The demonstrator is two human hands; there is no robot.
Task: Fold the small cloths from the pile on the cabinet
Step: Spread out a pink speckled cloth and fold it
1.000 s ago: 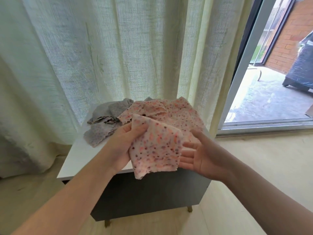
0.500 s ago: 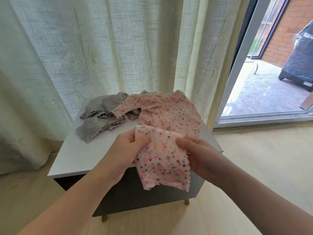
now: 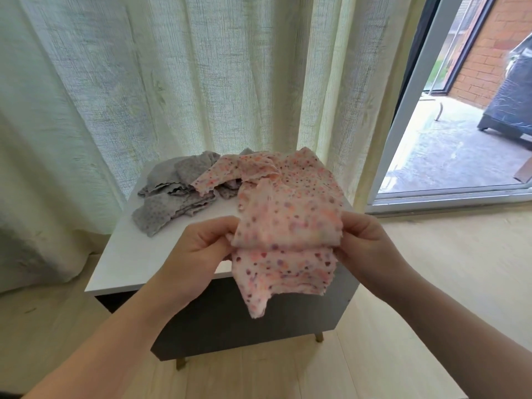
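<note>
Your left hand (image 3: 201,249) and right hand (image 3: 365,243) are raised in front of the cabinet (image 3: 138,254), each pinching one side of the pink dotted cloth (image 3: 285,249). It hangs doubled over, its lower edge ragged, nearer you than the pile (image 3: 230,180).

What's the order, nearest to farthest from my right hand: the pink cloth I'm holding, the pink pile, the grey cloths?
1. Held pink cloth, pinched in the right hand.
2. Pink pile, right side of the cabinet.
3. Grey cloths, cabinet's left side.
</note>
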